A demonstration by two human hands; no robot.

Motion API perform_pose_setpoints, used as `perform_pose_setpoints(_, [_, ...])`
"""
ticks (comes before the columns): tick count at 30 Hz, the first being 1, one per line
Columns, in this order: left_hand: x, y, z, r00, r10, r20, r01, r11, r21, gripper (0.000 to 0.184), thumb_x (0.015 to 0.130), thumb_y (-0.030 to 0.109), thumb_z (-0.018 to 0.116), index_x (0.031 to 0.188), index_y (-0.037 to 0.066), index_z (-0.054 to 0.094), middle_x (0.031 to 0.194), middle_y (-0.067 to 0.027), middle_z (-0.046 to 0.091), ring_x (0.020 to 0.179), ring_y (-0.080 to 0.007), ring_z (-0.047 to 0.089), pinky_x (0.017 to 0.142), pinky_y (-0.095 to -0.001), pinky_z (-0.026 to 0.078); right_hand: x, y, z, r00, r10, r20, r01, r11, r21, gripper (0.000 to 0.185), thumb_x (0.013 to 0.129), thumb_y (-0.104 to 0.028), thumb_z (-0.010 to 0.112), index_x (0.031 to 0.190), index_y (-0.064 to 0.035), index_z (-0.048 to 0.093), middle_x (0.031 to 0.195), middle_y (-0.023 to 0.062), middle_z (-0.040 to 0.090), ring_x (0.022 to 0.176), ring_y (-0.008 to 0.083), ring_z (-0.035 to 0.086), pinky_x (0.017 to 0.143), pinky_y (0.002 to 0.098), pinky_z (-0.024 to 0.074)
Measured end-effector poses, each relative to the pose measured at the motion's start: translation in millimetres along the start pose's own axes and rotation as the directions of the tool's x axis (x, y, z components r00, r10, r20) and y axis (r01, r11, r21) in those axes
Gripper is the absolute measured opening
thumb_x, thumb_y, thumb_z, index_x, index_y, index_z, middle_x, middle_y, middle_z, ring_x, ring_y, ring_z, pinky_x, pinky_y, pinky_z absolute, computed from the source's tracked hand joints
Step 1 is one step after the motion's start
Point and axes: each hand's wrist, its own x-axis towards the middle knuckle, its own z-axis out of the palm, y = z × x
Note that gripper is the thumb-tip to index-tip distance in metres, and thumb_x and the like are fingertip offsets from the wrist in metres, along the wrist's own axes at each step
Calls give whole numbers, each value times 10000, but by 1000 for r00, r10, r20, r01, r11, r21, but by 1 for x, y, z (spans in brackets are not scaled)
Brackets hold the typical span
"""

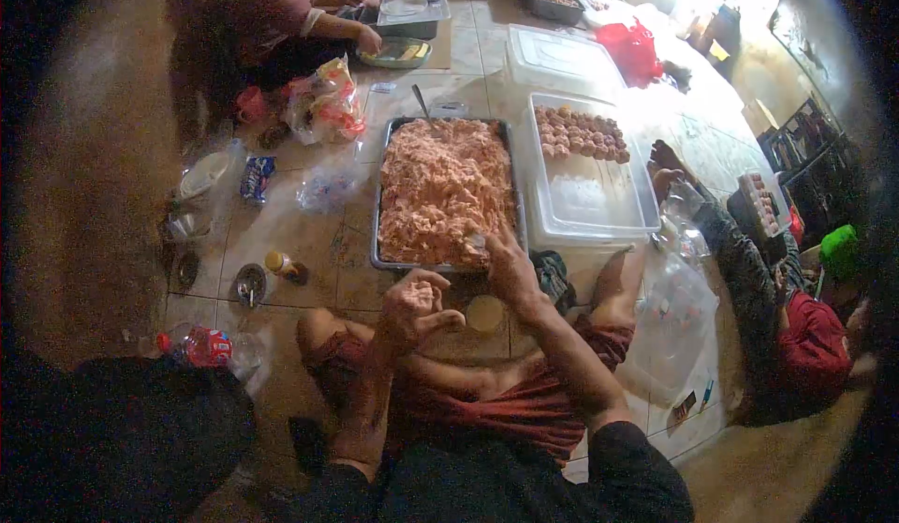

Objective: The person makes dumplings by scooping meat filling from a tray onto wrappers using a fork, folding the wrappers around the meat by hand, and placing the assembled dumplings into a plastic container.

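In front of me on the tiled floor stands a dark rectangular tray (376, 242) heaped with pinkish minced meat mixture (445, 181). My right hand (512, 270) is at the tray's near right corner, closed on what looks like a spoon (477, 241) whose tip touches the mixture. Just short of the near edge, my left hand (419, 309) is held palm up. Its fingers curl around a pale lump that looks like the same mixture, and its thumb stands apart. Another spoon (420, 102) sticks out of the tray's far side.
Right of the tray, a clear plastic container (590, 205) holds rows of meatballs (581, 135). A lidded container (562, 55) lies beyond. Two people (281, 8) (815, 345) sit nearby. A red-capped bottle (197, 345), ashtray (250, 284), small jar (279, 263) and plastic bags (328, 102) lie left.
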Motion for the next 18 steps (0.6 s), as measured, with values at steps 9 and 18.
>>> perform_pose_setpoints(9, [-12,-46,1,995,-97,33,100,989,-113,299,817,225,869,900,48,642,807,-10,668,720,-83,596,661,-285,517,-52,-63,-53,977,-132,167,62,926,373,159,857,-6,644,1014,-6,622,924,191,601,868,411,629,726,451,512])
perform_pose_setpoints(18, [4,-32,7,995,-102,-20,103,988,113,308,839,288,844,840,64,634,736,-37,669,662,-104,591,627,-314,519,-58,-63,-55,973,-190,129,139,935,327,136,865,34,653,995,1,636,878,158,589,726,312,634,655,379,511])
